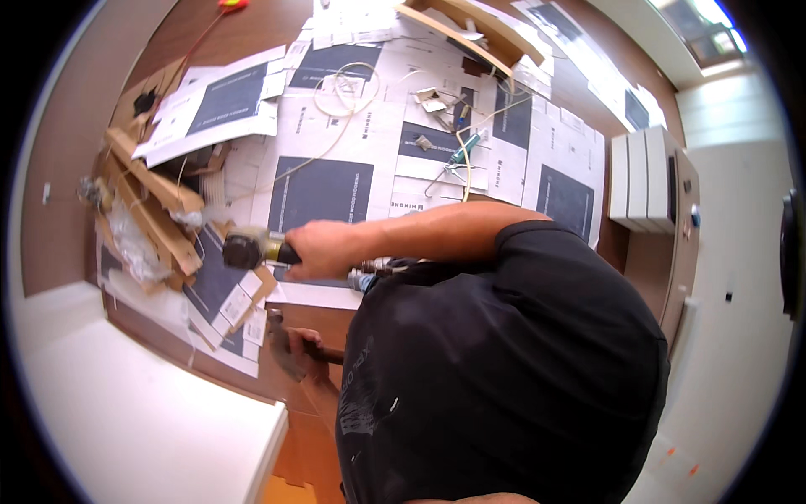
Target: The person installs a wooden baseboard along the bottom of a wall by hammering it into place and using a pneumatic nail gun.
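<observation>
My right arm reaches across to the left, and my right hand [323, 249] is closed round the dark grip of a power tool [267, 249]. It has a black rounded end and an olive-green part; its exact kind does not show. Below it, close to my body, my left hand [309, 354] is wrapped about a hammer [284, 351], whose metal head points left and whose dark handle runs toward my shirt. Just beside my right wrist is a small blue-grey item [363, 277], partly hidden by my black shirt.
Printed white-and-dark protective sheets [323, 197] cover much of the floor. A pale cable [340, 126] loops over them near green-handled pliers [463, 151]. Wooden pieces [155, 206] lie left, an open cardboard box [470, 34] far off. A white panel [159, 403] stands lower left, stacked white boxes [642, 181] right.
</observation>
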`<state>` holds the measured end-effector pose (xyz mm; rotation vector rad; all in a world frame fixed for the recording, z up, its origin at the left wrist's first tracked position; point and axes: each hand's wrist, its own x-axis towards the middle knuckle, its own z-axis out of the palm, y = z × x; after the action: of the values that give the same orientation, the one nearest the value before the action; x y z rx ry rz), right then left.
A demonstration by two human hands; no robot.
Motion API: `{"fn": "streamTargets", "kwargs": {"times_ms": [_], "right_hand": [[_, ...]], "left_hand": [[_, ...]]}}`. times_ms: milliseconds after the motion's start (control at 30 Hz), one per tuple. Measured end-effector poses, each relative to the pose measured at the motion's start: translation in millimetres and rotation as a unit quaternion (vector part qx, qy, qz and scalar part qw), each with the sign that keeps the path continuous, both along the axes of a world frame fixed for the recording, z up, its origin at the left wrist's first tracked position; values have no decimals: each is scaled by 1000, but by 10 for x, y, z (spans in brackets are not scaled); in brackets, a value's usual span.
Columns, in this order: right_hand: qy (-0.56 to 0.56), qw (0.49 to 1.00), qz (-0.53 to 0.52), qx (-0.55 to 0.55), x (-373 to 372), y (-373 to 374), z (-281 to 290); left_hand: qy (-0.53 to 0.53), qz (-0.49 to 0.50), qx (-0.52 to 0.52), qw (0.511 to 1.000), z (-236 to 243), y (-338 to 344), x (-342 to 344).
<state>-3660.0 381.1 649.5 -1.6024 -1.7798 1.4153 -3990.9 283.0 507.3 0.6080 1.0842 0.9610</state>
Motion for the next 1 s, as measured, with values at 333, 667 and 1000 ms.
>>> {"fn": "streamTargets", "kwargs": {"times_ms": [333,667,1000], "right_hand": [[98,983,-131,85,-1175,-523,755],[10,967,-95,236,-1762,-478,720],[114,841,-29,528,-1496,-731,320]], "left_hand": [[-47,-4,219,975,862,783,110],[-236,-114,124,957,998,505,57],[-259,1,228,939,1175,212,229]]}}
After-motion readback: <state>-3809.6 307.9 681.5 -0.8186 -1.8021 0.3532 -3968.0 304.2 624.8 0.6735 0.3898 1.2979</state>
